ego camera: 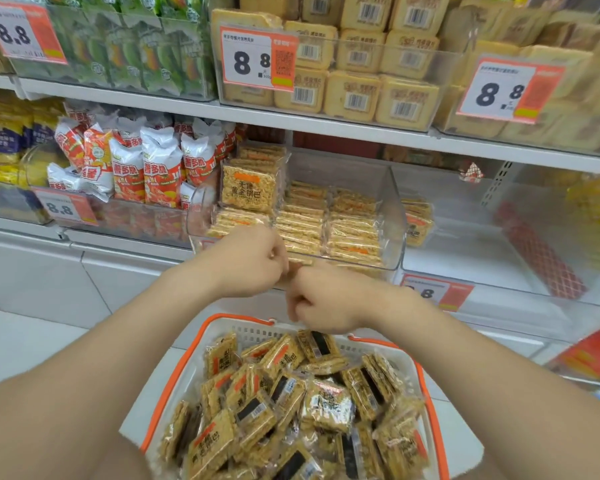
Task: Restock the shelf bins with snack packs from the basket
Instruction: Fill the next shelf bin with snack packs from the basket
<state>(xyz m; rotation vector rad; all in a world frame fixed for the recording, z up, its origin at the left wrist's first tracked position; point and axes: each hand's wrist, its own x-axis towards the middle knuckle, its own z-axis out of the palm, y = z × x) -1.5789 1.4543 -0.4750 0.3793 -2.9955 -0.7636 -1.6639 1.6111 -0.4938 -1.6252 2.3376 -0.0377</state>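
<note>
A white basket with orange handles (174,386) sits low in front of me, heaped with several clear-wrapped golden rice-cracker snack packs (326,407). On the lower shelf a clear bin (394,216) holds rows of the same packs (302,223), with one pack standing upright at its left (248,187). My left hand (248,261) and my right hand (321,301) meet just in front of the bin's front wall, above the basket's far rim. Both have curled fingers. A thin brownish sliver of a snack pack (291,271) shows between them; most of it is hidden.
Left of the bin stands a bin of red-and-white snack bags (142,164). The shelf above carries tan cake packs (354,95) and green packs (136,53) behind 8.8 price tags. Right of the cracker bin is a nearly bare clear bin (482,244).
</note>
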